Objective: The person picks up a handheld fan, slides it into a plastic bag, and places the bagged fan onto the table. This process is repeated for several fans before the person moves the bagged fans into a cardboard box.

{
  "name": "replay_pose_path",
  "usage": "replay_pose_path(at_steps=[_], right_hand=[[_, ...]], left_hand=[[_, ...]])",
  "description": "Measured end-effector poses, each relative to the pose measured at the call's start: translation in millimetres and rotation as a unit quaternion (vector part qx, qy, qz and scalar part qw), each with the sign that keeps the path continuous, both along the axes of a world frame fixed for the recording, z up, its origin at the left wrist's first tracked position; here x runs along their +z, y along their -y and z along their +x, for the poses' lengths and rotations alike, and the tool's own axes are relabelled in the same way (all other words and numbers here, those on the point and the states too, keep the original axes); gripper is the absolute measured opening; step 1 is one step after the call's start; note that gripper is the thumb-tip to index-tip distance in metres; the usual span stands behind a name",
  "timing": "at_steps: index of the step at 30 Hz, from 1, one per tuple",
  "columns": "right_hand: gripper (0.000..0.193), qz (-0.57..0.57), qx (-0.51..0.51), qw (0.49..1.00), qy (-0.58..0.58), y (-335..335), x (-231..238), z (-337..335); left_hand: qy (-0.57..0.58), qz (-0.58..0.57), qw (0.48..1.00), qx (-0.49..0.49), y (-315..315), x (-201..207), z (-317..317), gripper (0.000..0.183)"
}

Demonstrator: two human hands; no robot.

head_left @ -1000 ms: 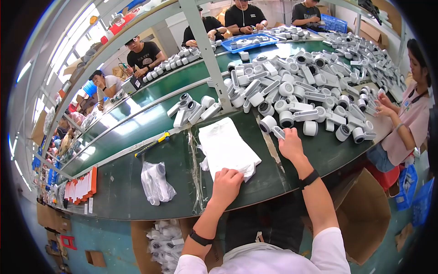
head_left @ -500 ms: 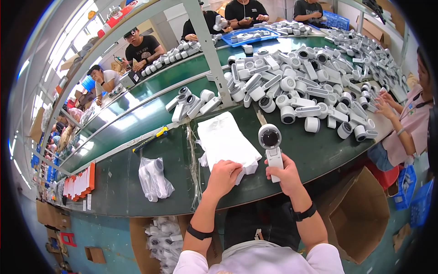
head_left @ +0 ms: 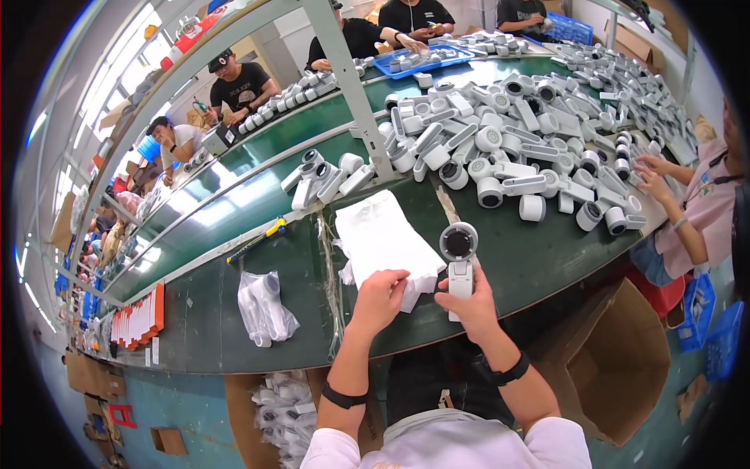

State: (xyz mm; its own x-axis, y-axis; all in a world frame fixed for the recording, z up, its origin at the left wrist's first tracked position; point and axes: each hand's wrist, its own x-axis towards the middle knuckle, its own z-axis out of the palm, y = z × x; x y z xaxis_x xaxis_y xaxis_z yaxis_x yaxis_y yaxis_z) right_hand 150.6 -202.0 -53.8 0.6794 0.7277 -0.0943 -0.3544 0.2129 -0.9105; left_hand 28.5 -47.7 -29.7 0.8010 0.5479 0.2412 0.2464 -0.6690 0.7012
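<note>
My right hand grips a white handheld fan by its handle. The fan stands head up, its round dark-centred face toward me. To the left of it, a stack of thin white plastic bags lies on the green bench. My left hand is at the stack's near edge, thumb and fingers pinched together on the edge of a bag. How many layers are between those fingers is hidden. Further left lies a pair of fans wrapped in a clear bag.
A big heap of white fans covers the bench's far right; a smaller group is by the metal post. A yellow-black cutter lies left. Open cartons flank me below. A co-worker's hands work at right.
My right hand has brought the fan slightly left and turned it more upright, closer to the bags. The left hand has shifted a little along the stack's edge, fingers still pinched.
</note>
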Motion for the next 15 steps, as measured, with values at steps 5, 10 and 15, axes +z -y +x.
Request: replay_pose_path(at_steps=[5,10,15], right_hand=[[0.074,-0.109,-0.104,0.98,0.127,-29,-18,-22],[0.065,-0.17,-0.147,0.951,0.211,-45,-13,-22],[0.056,-0.211,-0.163,0.936,0.23,-42,-10,-16]], left_hand=[[0.033,-0.071,0.997,0.028,-2,-2,3,0.019],[0.052,-0.111,0.99,0.062,-6,-4,2,0.019],[0.14,-0.233,0.955,0.115,-20,-2,0,0.02]])
